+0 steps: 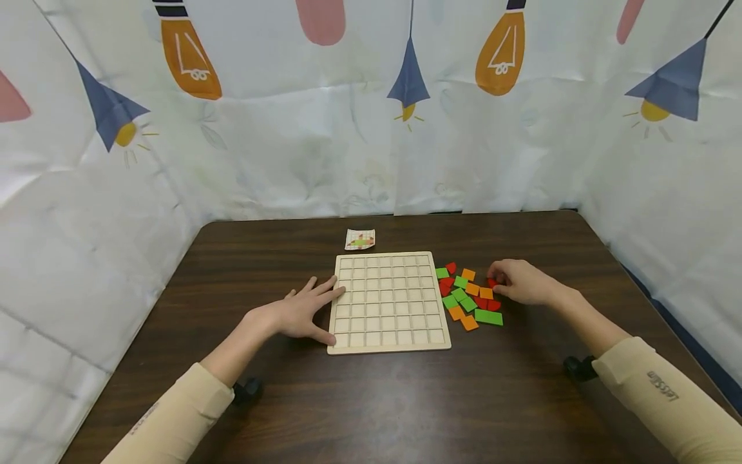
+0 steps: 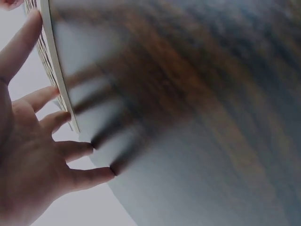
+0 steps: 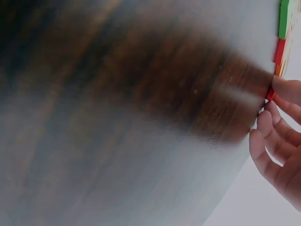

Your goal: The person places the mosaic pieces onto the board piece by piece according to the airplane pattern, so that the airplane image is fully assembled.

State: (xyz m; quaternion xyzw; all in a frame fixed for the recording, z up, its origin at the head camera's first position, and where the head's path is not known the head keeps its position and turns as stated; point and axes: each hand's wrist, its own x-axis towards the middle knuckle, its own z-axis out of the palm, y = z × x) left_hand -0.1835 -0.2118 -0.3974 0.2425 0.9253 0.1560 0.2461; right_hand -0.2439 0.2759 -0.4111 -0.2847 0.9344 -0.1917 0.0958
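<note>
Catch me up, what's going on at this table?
A person is working with a pale grid board and loose flat pieces in red, green and orange. The left hand is spread against the board's left edge. The right hand has its thumb and fingers around a small red piece at the far right of the pile. The other pieces lie scattered beside the board's right edge. A small patterned card lies just beyond the board.

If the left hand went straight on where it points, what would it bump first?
The gridded board, whose left edge the left hand seems to touch; whether it would push the board or slide over is unclear.
</note>
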